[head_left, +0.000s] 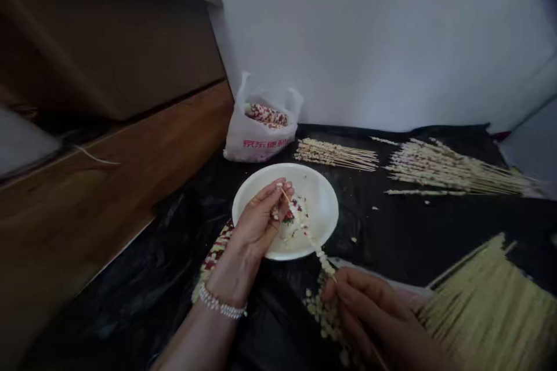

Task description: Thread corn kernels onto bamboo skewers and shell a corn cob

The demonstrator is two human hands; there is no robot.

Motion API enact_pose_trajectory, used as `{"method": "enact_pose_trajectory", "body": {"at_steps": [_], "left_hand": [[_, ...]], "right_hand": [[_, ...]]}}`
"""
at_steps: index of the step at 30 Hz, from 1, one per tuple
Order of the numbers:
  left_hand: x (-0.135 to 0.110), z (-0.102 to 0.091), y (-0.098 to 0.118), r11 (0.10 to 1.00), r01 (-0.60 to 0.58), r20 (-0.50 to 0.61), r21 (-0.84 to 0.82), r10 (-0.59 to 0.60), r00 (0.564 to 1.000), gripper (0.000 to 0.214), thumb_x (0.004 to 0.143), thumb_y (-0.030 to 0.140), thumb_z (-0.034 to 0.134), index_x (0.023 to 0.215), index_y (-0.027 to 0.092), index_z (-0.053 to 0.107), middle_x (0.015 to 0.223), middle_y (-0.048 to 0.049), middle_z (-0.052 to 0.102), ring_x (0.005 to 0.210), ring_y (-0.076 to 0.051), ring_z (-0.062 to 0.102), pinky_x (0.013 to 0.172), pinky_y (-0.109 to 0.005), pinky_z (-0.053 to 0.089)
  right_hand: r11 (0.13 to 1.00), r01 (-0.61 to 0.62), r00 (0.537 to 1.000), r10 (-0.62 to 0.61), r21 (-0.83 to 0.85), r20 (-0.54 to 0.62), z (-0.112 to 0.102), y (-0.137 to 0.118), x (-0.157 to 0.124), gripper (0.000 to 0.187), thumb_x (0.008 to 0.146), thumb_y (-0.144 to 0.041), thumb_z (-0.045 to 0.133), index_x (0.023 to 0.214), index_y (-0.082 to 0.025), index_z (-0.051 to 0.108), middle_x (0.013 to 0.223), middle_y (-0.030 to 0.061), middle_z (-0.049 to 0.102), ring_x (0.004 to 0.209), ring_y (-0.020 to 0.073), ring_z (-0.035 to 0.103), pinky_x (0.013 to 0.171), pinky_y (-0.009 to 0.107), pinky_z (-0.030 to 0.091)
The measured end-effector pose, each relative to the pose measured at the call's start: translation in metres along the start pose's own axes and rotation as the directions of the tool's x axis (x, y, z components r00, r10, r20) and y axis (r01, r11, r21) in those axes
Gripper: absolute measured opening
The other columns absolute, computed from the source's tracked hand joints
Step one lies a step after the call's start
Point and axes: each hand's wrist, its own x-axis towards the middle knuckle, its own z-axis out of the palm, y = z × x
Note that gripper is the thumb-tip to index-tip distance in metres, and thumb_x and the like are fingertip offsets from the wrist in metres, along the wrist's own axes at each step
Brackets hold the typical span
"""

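Note:
My left hand (259, 220) hovers above a white plate (319, 203), its fingers pinching the pointed end of a thin bamboo skewer (307, 235) with a kernel near the tip. My right hand (369, 316) grips the skewer's lower part, where pale corn kernels (324, 261) are threaded. The plate holds a heap of mixed white and red kernels (296, 220), partly hidden by my left hand. A beaded bracelet (221, 307) circles my left wrist. Beneath that wrist lies a speckled red and white corn cob (213, 261). Loose kernels (324, 319) are scattered under my right hand.
A black plastic sheet (378, 232) covers the floor. Bundles of kernel-threaded skewers (456, 171) lie behind the plate, with a white plastic bag (256, 145) holding a cob beside them. Bare skewers (491, 307) lie at lower right. A wooden ledge (87, 203) runs along the left.

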Motion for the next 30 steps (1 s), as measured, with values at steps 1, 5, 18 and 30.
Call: {"method": "enact_pose_trajectory", "body": {"at_steps": [1, 5, 18, 30], "left_hand": [[-0.0009, 0.0005, -0.0003, 1.000, -0.009, -0.004, 0.007, 0.009, 1.000, 0.019, 0.085, 0.000, 0.053, 0.091, 0.008, 0.069, 0.087, -0.0100, 0.075, 0.065, -0.010, 0.069, 0.057, -0.014, 0.055], [-0.0015, 0.0004, 0.0000, 1.000, 0.015, 0.017, -0.002, -0.015, 1.000, 0.021, 0.084, 0.000, 0.055, 0.098, 0.008, 0.069, 0.088, -0.0100, 0.074, 0.065, -0.010, 0.069, 0.058, -0.014, 0.055], [0.0033, 0.0001, 0.0068, 0.952, 0.227, 0.085, -0.207, -0.214, 0.973, 0.027, 0.090, 0.014, 0.053, 0.114, 0.015, 0.065, 0.085, -0.0058, 0.074, 0.065, -0.012, 0.069, 0.048, -0.016, 0.051], [-0.0007, 0.0016, 0.0088, 0.952, 0.267, 0.041, -0.150, -0.264, 0.964, 0.026, 0.083, 0.012, 0.063, 0.108, 0.012, 0.067, 0.085, -0.0063, 0.074, 0.068, -0.013, 0.069, 0.052, -0.016, 0.052]], "right_hand": [[1.000, 0.012, 1.000, -0.012, -0.012, -0.003, 0.0013, -0.0005, 0.0011, 0.033, 0.087, -0.051, 0.061, 0.083, -0.019, 0.064, 0.039, -0.0101, 0.040, 0.034, 0.0035, 0.025, 0.034, 0.013, 0.020], [0.998, 0.036, 0.998, -0.038, -0.046, -0.042, 0.0053, -0.0026, 0.0027, 0.033, 0.086, -0.052, 0.061, 0.081, -0.020, 0.067, 0.039, -0.0094, 0.040, 0.035, 0.0032, 0.024, 0.035, 0.014, 0.016], [1.000, -0.001, 0.997, 0.000, -0.015, -0.076, 0.0025, -0.0036, 0.0009, 0.028, 0.083, -0.049, 0.065, 0.078, -0.022, 0.069, 0.039, -0.0091, 0.038, 0.037, 0.0039, 0.023, 0.039, 0.019, 0.012], [1.000, 0.002, 0.992, -0.005, -0.029, -0.124, 0.0054, -0.0047, 0.0001, 0.028, 0.084, -0.050, 0.065, 0.080, -0.022, 0.069, 0.043, -0.0091, 0.036, 0.040, 0.0055, 0.023, 0.042, 0.020, 0.013]]}}
